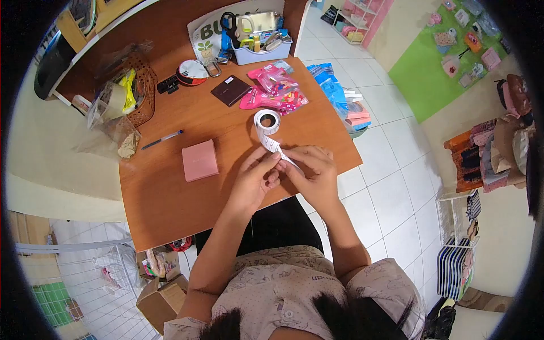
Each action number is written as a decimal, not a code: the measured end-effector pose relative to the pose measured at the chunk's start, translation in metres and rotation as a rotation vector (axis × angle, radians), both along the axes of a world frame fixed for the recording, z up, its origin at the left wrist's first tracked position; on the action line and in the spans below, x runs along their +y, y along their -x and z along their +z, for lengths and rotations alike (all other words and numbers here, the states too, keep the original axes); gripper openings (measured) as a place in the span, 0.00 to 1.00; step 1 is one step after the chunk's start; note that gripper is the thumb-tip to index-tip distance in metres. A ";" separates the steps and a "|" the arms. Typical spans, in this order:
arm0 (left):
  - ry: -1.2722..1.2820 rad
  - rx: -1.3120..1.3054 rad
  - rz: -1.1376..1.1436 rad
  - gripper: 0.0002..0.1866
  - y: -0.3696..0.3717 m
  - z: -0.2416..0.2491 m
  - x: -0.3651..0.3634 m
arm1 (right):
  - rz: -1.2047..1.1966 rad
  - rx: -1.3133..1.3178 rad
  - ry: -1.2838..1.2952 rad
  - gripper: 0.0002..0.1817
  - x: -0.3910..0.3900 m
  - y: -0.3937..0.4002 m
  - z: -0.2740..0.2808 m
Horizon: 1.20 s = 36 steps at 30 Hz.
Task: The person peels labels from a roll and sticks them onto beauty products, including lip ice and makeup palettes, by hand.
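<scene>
A roll of white labels point(267, 122) rests on the wooden table, and its loose strip runs toward me into both hands. My left hand point(256, 174) is closed, pinching the strip between thumb and fingers. Close beside it, my right hand point(311, 166) also pinches the strip near its end. The fingertips of both hands nearly meet over the table's front edge. Left of my hands lies a pink square box point(200, 161). Beyond the roll are a dark brown square box point(231, 90) and pink patterned packets point(276, 93).
A blue pen point(162, 139) lies at left near a wicker basket point(146, 96) with plastic bags. At the back stand a light blue bin point(262, 55) of tools and a round red-and-black item point(192, 72). Blue and pink packages point(334, 90) sit beyond the table's right edge point(347, 136).
</scene>
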<state>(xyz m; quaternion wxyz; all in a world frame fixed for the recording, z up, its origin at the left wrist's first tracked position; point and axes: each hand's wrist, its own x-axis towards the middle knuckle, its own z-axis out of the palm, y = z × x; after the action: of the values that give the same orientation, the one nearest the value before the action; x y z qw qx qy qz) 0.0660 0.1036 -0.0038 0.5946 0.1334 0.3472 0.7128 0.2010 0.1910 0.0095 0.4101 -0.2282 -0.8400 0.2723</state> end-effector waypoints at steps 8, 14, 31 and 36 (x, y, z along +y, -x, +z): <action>-0.014 0.019 0.054 0.08 -0.004 -0.012 0.000 | -0.026 -0.033 -0.027 0.09 -0.004 0.001 0.004; 0.017 0.039 0.067 0.06 -0.005 -0.012 0.002 | -0.035 -0.052 -0.051 0.07 -0.005 0.002 0.004; 0.010 0.026 0.075 0.10 -0.007 0.002 0.000 | -0.023 0.104 0.229 0.04 -0.003 0.003 0.001; 0.069 0.063 0.179 0.08 -0.009 -0.005 0.006 | -0.050 0.031 0.079 0.04 -0.005 0.001 0.006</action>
<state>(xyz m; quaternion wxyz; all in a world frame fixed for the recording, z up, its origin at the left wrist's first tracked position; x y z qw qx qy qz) 0.0755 0.1092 -0.0083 0.5215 0.1037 0.4005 0.7462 0.2000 0.1861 0.0157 0.4206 -0.2609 -0.8162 0.2983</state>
